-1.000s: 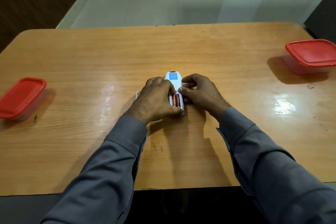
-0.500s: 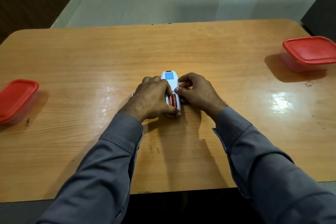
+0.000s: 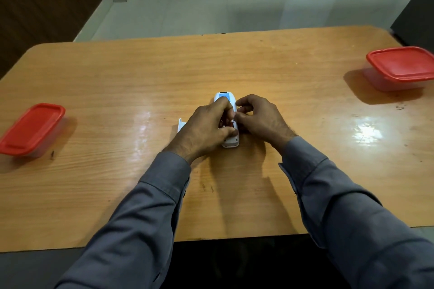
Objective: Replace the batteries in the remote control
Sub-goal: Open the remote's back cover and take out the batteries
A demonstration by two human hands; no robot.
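Observation:
A white remote control lies face down at the middle of the wooden table, a blue label at its far end. My left hand is wrapped over it from the left, thumb across the battery bay. My right hand pinches a reddish battery at the bay's right edge with thumb and forefinger; only its metal tip shows. The white battery cover lies on the table just left of my left hand, mostly hidden behind it.
Two clear boxes with red lids stand on the table: one near the left edge, one at the far right. The table's near edge runs just under my forearms. Beyond the far edge is tiled floor.
My left fingers have closed further over the battery bay, hiding the batteries that showed before. My right fingertips have come onto the battery's end. The camera has tilted slightly.

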